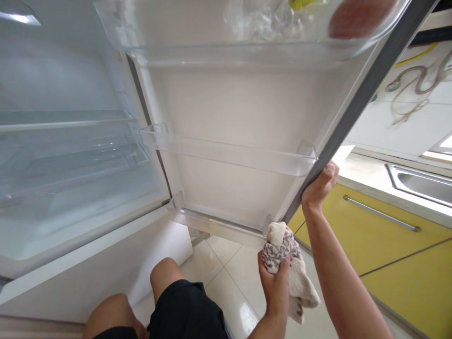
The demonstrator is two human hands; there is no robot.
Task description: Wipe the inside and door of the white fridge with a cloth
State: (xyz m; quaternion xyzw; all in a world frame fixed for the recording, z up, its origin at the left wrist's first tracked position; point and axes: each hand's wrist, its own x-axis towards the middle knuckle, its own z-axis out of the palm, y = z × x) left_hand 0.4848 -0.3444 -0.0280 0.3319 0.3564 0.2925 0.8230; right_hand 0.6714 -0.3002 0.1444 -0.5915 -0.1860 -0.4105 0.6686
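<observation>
Cloth (297, 274), clutched in the left hand (274, 283) at the lower corner of the fridge door (226, 106), seems mid-wipe, the right hand (319, 185) clasping its edge, and the next stroke likely needs a steady door.

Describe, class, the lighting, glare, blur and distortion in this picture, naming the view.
In the head view, the fridge lamp glares white and the floor shows a bright reflection; in the head view, the fridge shelf looks hazy, while the cloth is clearer; in the head view, the door slants, apparently with wide-angle stretch.
</observation>
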